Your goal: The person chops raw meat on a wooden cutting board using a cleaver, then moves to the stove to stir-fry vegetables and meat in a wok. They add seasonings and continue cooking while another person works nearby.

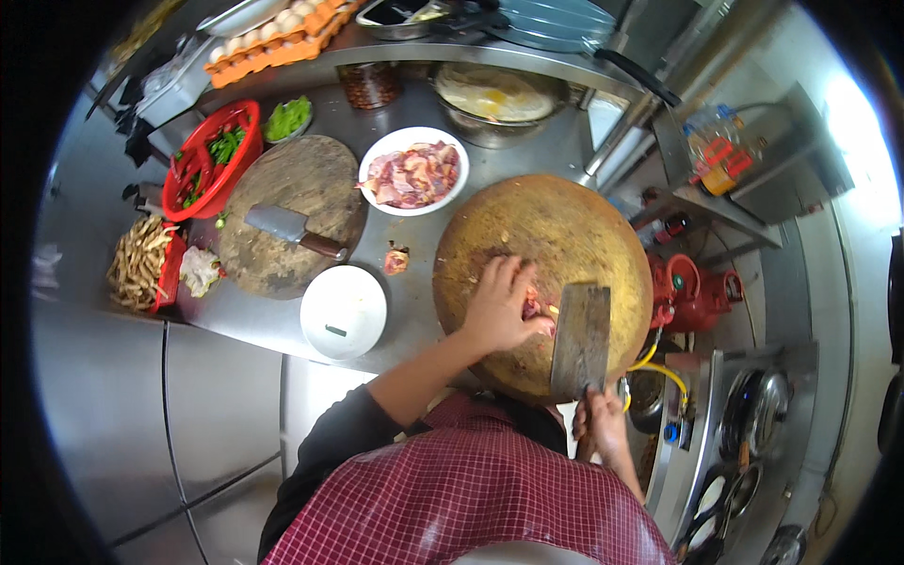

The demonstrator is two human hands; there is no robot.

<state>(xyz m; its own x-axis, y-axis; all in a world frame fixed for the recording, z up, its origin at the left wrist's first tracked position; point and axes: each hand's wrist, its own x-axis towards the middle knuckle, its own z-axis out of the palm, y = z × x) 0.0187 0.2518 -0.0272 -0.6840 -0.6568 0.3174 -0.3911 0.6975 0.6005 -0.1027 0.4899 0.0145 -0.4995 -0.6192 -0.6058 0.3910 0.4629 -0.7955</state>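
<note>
My right hand (599,422) grips the handle of a broad cleaver (583,339), whose blade lies over the right part of a round wooden chopping block (558,219). To the left of the blade, my left hand (500,304) rests fingers spread over small pieces of raw meat (532,306) and partly hides them; whether it grips any cannot be told. A white bowl of raw sliced meat (415,176) stands behind and to the left of the block. One meat scrap (396,260) lies on the steel counter (413,304).
A second chopping block (282,162) bears another cleaver (279,222). Nearby are a white bowl (344,311), a red basket of peppers (247,166) and pale chicken feet or roots (138,263). A steel shelf (424,54) crosses behind; red gas cylinders (696,296) stand right.
</note>
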